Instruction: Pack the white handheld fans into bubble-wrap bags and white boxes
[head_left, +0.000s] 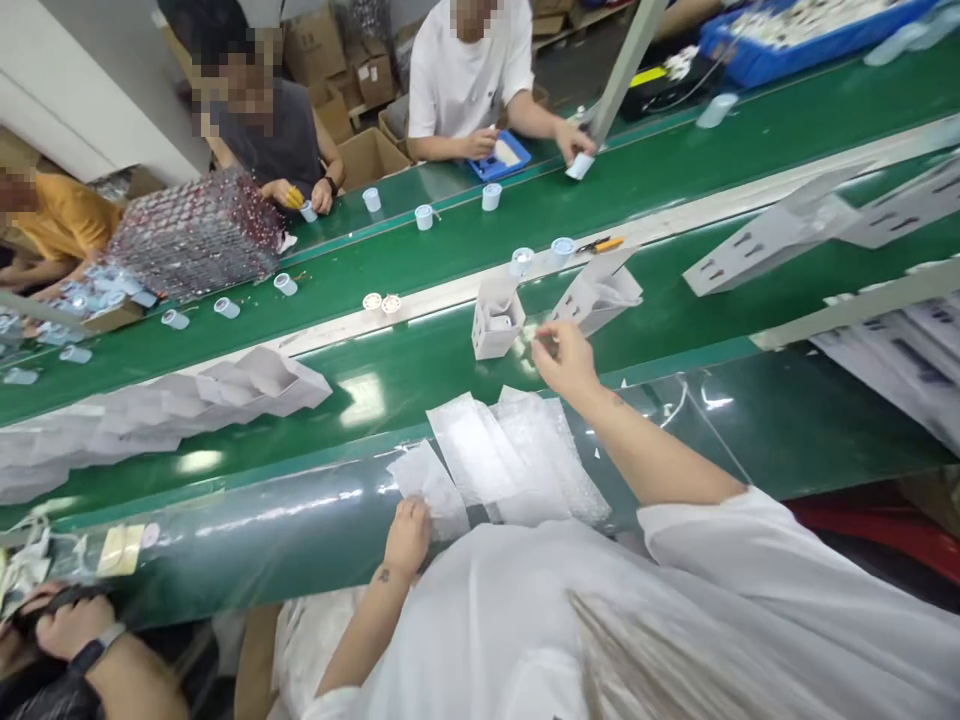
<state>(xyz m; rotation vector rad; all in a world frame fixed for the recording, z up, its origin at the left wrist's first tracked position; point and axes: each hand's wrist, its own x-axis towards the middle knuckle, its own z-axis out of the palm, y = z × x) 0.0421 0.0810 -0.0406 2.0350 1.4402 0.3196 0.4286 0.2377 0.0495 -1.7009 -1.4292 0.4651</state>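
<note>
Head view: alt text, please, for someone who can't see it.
A person's left hand rests on translucent white plastic sheets on a green conveyor belt, while the right hand hovers beside white slotted cardboard inserts. Co-workers across a second belt handle small pale-blue cups.

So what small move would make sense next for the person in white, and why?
Probably lower the right hand onto the white cardboard holder, though that's only a judgement. Its fingers are pinched just beside that holder, not touching it, while the left hand is already on the bubble-wrap sheets.
</note>
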